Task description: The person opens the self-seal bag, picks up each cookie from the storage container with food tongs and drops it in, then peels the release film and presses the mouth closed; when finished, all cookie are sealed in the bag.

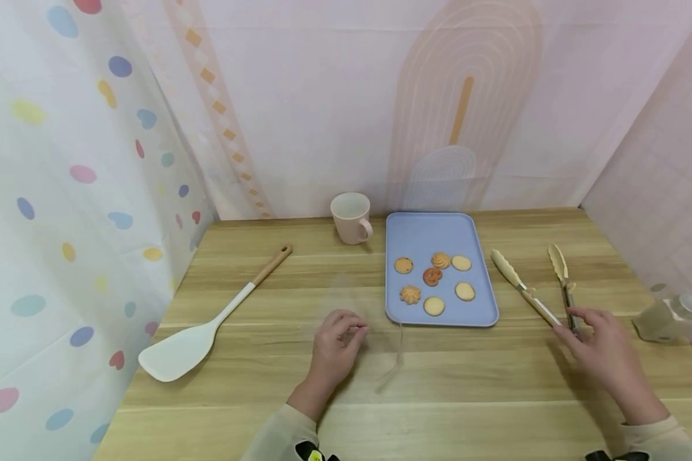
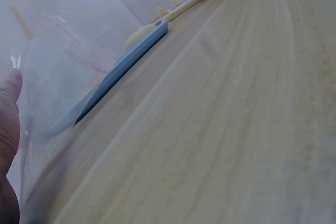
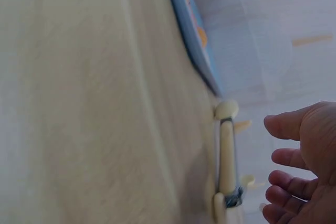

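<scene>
My left hand [image 1: 336, 346] pinches a clear plastic bag [image 2: 58, 61] between thumb and fingers, left of the tray's near corner. The bag is so transparent that in the head view only faint edges show. Over the handle end of a pair of tongs [image 1: 539, 307] hovers my right hand [image 1: 605, 349], fingers loosely spread. In the right wrist view a gap shows between its fingertips [image 3: 273, 124] and the tongs. The tongs lie spread apart, their cream tips pointing away from me. Between the hands, a blue tray [image 1: 427, 230] carries several cookies [image 1: 434, 306] and a small pretzel [image 1: 432, 276].
Behind the tray's left side stands a pink mug [image 1: 348, 221]. A white turner [image 1: 179, 352] with a wooden handle lies at the left. A clear lidded jar [image 1: 669, 318] is at the right table edge. Patterned curtains [image 1: 323, 102] border the wooden table [image 1: 254, 410].
</scene>
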The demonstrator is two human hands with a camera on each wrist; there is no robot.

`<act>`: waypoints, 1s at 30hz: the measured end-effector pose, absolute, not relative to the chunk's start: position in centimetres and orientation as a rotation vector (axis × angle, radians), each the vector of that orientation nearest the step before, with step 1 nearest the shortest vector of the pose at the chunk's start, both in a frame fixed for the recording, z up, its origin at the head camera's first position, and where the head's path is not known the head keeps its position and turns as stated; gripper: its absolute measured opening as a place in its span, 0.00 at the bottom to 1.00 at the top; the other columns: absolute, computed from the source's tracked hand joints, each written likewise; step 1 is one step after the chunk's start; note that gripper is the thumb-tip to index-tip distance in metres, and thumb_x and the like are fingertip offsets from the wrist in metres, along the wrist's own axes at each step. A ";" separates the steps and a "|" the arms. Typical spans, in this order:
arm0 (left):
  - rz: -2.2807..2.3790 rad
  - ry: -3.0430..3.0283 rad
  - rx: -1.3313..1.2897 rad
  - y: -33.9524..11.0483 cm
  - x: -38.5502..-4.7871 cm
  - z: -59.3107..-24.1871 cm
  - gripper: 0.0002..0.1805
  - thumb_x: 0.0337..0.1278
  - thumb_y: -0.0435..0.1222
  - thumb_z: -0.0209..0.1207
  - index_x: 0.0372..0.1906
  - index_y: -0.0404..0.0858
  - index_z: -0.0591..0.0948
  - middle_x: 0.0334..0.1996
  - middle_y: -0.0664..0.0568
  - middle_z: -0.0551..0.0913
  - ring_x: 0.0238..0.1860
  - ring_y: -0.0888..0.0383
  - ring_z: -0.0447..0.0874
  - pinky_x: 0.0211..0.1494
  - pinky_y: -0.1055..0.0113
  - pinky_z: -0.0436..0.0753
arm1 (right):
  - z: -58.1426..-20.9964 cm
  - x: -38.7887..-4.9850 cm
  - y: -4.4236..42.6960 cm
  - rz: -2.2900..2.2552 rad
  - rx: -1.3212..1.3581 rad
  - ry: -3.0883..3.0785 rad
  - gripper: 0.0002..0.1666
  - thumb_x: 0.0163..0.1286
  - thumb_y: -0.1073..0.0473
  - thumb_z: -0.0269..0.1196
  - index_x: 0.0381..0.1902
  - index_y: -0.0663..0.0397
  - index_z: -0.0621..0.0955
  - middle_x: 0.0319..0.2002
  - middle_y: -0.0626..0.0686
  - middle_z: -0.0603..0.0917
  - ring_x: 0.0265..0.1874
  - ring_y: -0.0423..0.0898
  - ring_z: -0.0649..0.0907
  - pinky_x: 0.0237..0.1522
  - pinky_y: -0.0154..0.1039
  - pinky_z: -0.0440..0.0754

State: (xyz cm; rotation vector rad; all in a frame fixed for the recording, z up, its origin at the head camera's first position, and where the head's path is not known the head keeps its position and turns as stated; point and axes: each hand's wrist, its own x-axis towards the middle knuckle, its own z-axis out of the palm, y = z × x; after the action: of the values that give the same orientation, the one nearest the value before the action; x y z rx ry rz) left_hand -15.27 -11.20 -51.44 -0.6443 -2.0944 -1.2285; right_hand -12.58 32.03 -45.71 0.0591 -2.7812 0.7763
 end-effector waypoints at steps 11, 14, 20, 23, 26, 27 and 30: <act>-1.008 -2.111 -0.754 -11.2 -15.3 -51.2 0.05 0.62 0.33 0.60 0.33 0.38 0.85 0.36 0.52 0.80 0.39 0.56 0.77 0.41 0.69 0.77 | -46.7 -13.1 32.9 0.753 -0.030 -2.861 0.40 0.65 0.46 0.65 0.59 0.75 0.68 0.57 0.84 0.61 0.53 0.82 0.62 0.46 0.75 0.61; -0.992 -2.125 -0.766 -11.2 -15.2 -51.2 0.05 0.63 0.33 0.59 0.34 0.38 0.84 0.36 0.52 0.80 0.40 0.56 0.77 0.42 0.67 0.77 | -47.2 -13.4 33.0 0.770 -0.060 -2.921 0.48 0.63 0.42 0.65 0.63 0.77 0.63 0.58 0.86 0.57 0.53 0.83 0.61 0.47 0.76 0.61; -0.979 -2.154 -0.767 -11.4 -15.2 -51.1 0.05 0.64 0.32 0.58 0.36 0.39 0.84 0.36 0.53 0.80 0.40 0.56 0.76 0.44 0.66 0.77 | -47.8 -14.5 32.9 0.782 -0.041 -2.936 0.53 0.61 0.42 0.67 0.65 0.78 0.59 0.55 0.81 0.65 0.51 0.78 0.66 0.47 0.71 0.66; -0.967 -2.154 -0.771 -11.4 -15.2 -51.2 0.04 0.62 0.31 0.59 0.36 0.39 0.84 0.36 0.53 0.79 0.40 0.56 0.76 0.43 0.66 0.77 | -48.0 -15.0 32.8 0.794 -0.005 -2.905 0.51 0.60 0.46 0.69 0.64 0.78 0.61 0.53 0.80 0.68 0.50 0.76 0.69 0.46 0.69 0.67; -0.976 -2.143 -0.777 -11.3 -15.3 -51.2 0.03 0.59 0.31 0.61 0.36 0.38 0.85 0.35 0.53 0.79 0.40 0.56 0.76 0.43 0.67 0.77 | -48.2 -15.4 32.8 0.817 0.007 -2.866 0.47 0.60 0.51 0.70 0.62 0.80 0.63 0.51 0.79 0.70 0.49 0.75 0.71 0.45 0.68 0.69; -0.982 -2.138 -0.778 -11.3 -15.3 -51.2 0.03 0.59 0.31 0.62 0.36 0.38 0.85 0.35 0.53 0.79 0.39 0.56 0.76 0.43 0.68 0.76 | -48.3 -15.4 32.8 0.826 0.006 -2.854 0.46 0.60 0.52 0.70 0.62 0.80 0.63 0.52 0.79 0.70 0.49 0.75 0.71 0.45 0.68 0.69; -1.004 -2.123 -0.780 -11.3 -15.3 -51.3 0.03 0.58 0.31 0.63 0.35 0.37 0.86 0.35 0.53 0.79 0.39 0.56 0.76 0.42 0.69 0.76 | -48.5 -15.7 33.0 0.841 -0.006 -2.819 0.42 0.60 0.54 0.70 0.60 0.79 0.66 0.51 0.77 0.72 0.47 0.72 0.73 0.42 0.66 0.70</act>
State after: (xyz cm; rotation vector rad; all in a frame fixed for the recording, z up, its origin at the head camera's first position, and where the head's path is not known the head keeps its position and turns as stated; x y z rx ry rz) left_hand -15.35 -11.29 -51.26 -0.7798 -2.1227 -1.0038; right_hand -15.67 32.95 -48.50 -0.0058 -2.8190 0.8413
